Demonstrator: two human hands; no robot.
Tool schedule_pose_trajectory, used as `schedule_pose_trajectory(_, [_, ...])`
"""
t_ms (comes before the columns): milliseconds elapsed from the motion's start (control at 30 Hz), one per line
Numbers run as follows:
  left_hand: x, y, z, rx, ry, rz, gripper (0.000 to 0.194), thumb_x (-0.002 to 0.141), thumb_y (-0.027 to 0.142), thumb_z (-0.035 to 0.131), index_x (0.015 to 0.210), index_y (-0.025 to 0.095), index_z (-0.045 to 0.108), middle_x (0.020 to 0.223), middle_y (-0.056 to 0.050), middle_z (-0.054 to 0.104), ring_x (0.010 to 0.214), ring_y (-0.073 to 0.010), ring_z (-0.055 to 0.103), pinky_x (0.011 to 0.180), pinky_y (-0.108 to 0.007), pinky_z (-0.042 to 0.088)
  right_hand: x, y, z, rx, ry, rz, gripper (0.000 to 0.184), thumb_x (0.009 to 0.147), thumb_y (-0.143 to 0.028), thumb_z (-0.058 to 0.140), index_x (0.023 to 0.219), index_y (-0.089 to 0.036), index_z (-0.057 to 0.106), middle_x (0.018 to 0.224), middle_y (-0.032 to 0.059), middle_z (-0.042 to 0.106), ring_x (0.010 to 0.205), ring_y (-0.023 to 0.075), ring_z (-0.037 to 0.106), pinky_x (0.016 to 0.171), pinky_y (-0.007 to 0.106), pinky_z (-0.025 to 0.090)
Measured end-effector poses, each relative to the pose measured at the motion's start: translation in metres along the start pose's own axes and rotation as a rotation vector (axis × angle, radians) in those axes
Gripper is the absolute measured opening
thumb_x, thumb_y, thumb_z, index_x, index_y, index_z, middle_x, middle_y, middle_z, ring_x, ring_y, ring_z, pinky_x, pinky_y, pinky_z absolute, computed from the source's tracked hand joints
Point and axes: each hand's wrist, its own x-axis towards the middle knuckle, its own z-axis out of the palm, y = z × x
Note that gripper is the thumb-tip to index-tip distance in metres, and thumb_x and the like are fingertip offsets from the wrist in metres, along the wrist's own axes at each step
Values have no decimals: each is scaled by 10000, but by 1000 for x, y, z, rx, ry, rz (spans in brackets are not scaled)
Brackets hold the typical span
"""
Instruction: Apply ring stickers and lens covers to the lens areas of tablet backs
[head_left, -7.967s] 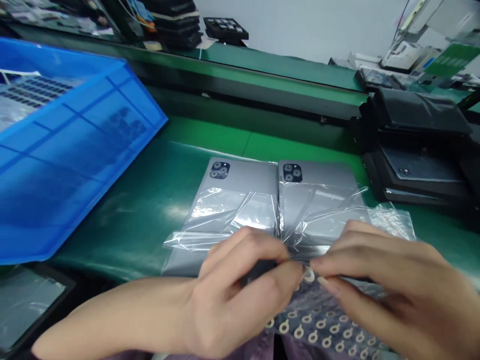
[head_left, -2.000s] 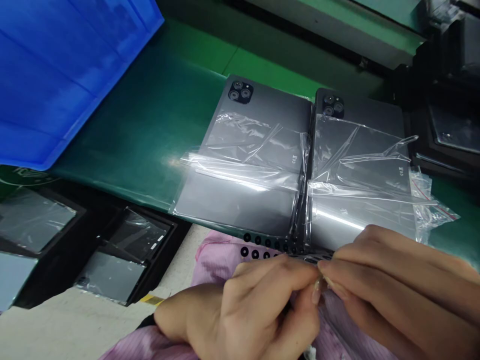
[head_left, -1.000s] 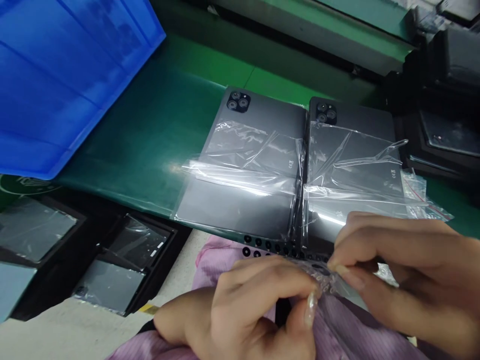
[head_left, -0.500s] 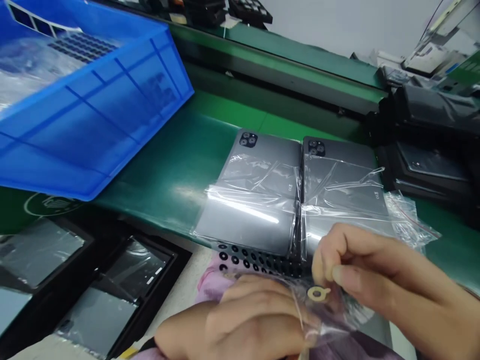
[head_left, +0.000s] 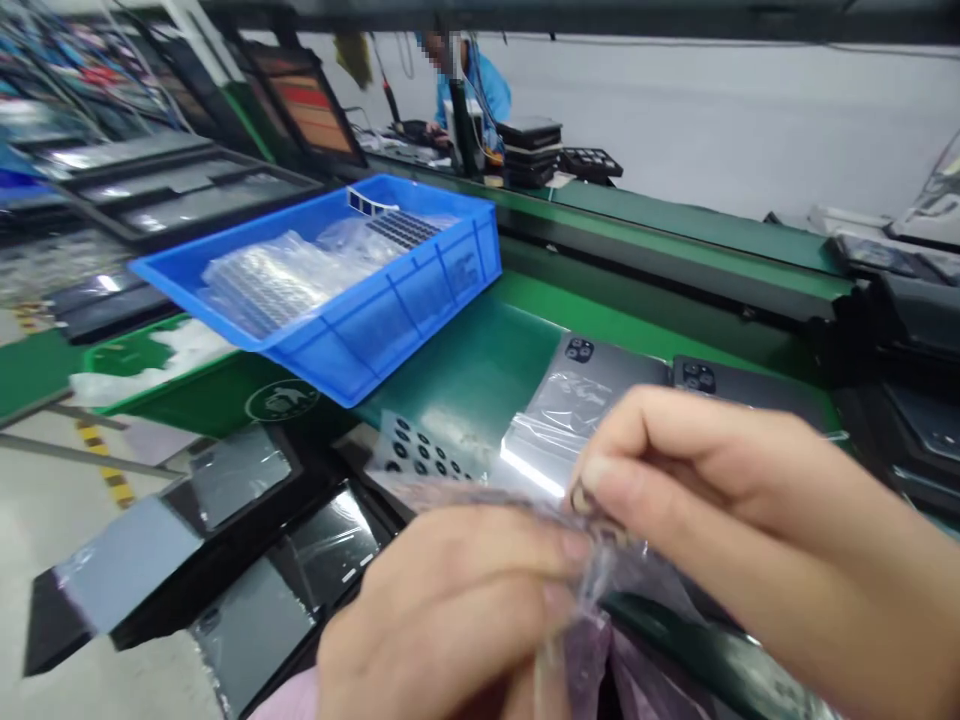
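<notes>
My left hand (head_left: 457, 610) is closed, pinching a clear plastic sheet (head_left: 450, 480) that carries rows of small dark rings (head_left: 420, 455). Thumb and forefinger of my right hand (head_left: 742, 520) are pinched together at the sheet's edge, on a small ring that I can barely make out. Just behind my hands two grey tablet back covers (head_left: 600, 385) with camera modules lie side by side on the green belt (head_left: 465, 360), partly wrapped in clear film.
A blue crate (head_left: 360, 300) holding bagged parts stands tilted at the left. Black trays with grey panels (head_left: 225, 560) are stacked low at the left. Black trays (head_left: 915, 350) pile up at the right. A person in blue (head_left: 472, 85) works at the far bench.
The view has swung up and to the left, showing the far bench and another person. My hands have lifted the ring sheet higher, in front of the covers. Both hands remain pinched.
</notes>
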Motion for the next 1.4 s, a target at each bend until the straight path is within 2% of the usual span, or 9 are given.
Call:
schedule_pose_trajectory(67, [6,-14,-3,13,142,58,73,824,199,597,795,197,663,726,13,692,616,-124,627,531,-250,536,22,-12,2,21,83,-37,246,906,-232,495,667,-213,552,617,-31,586,544,90,533,471,192,387])
schedule_pose_trajectory(233, [14,-63,-28,13,152,113,89,809,157,574,839,185,652,756,-6,694,635,-142,637,574,-268,524,77,-16,16,212,85,-24,254,920,-220,473,673,-189,528,649,-25,607,579,97,564,543,212,427])
schedule_pose_trajectory(467, [11,-117,-58,8,152,-163,112,823,124,548,797,183,639,719,11,662,635,-120,630,588,-219,530,156,29,35,425,123,131,257,919,-226,470,674,-160,507,607,-29,554,545,79,477,540,220,346])
schedule_pose_trajectory(600, [29,-138,-73,-56,185,-354,108,816,150,559,761,180,647,705,11,662,636,-119,623,603,-215,529,195,43,46,511,90,178,269,889,-271,494,643,-164,493,571,-31,510,511,84,419,533,234,333])
schedule_pose_trajectory(833, [78,-158,-96,-72,244,-386,83,705,169,575,629,166,607,615,18,623,559,-111,576,545,-206,485,242,67,58,479,70,207,363,804,-452,594,619,-192,421,554,-46,433,513,87,391,510,230,364])
schedule_pose_trajectory(1033, [79,-198,-76,166,-61,-757,106,711,258,510,667,171,553,727,-23,683,646,-163,651,605,-268,520,250,117,61,295,57,352,347,927,-372,474,645,-175,427,578,-46,456,504,75,443,517,218,422])
schedule_pose_trajectory(1167, [67,-234,-54,179,-178,-858,106,703,250,474,654,174,528,758,-54,702,721,-208,687,592,-281,534,259,146,63,63,32,428,242,942,-345,496,841,-134,561,719,-23,558,573,79,526,552,230,471])
schedule_pose_trajectory(1300, [50,-269,-44,238,-236,-920,128,763,239,461,681,171,531,752,-51,699,734,-203,689,629,-299,540,273,161,55,-224,31,376,208,943,-312,492,1020,-135,569,867,26,608,721,126,588,682,301,504])
schedule_pose_trajectory(1400, [35,-290,-38,320,-315,-953,158,840,259,533,731,148,566,712,-17,667,686,-162,658,661,-312,529,275,163,48,-465,-5,246,204,950,-225,435,1087,-145,563,1056,116,598,1004,208,562,896,379,424])
